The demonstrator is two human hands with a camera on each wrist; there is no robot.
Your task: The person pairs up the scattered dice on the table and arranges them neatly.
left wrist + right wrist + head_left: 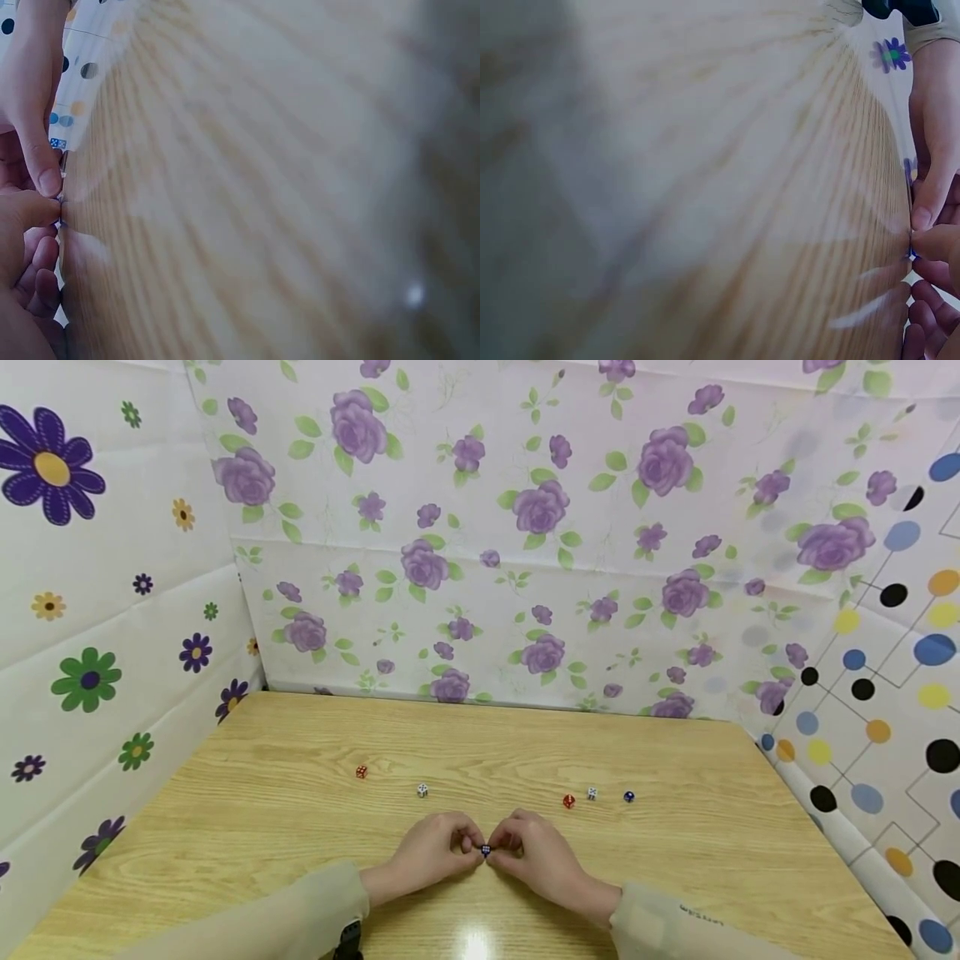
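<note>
Near the front middle of the table, a dark blue die (486, 850) with white dots sits between my two hands. My left hand (438, 850) pinches it from the left with thumb and forefinger. From the right, my right hand (536, 855) pinches the same die in the same way, so the fingertips of both hands nearly meet. In both wrist views the hands stay at the frame's edge, low against the tabletop, and the fingers mostly hide the die.
Behind my hands lie a red die (362, 772) and a white die (423, 790) to the left. Another red die (569, 801), a white die (592, 793) and a blue die (629, 796) lie to the right. Patterned cloths surround the wooden table (300, 735).
</note>
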